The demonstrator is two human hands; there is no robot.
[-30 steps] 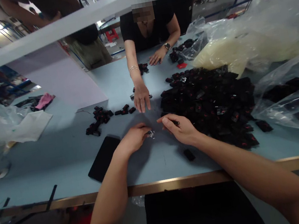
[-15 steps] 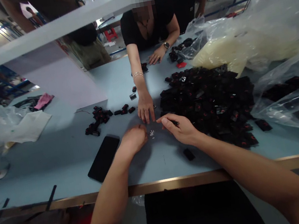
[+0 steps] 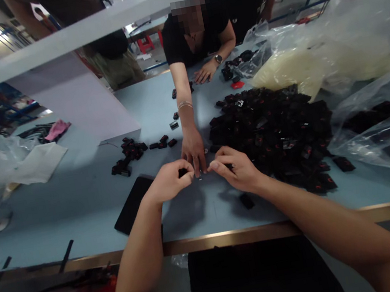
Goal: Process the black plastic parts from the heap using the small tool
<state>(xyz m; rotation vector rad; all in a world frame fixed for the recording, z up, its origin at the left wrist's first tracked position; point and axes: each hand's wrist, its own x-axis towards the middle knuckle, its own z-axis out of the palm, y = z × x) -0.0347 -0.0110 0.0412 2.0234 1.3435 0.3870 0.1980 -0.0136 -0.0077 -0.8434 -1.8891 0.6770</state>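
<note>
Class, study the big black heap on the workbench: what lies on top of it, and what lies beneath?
Black pieces with red marks, some pale-marked, top the heap. Its underside and the bench beneath are covered, so nothing there can be seen.

No lettering can be read anywhere: the heap of small black plastic pieces [image 3: 272, 137] is showing red markings, but they are staying too small and blurred to make out, and the small flat red piece [image 3: 237, 85] is showing nothing legible either
</note>
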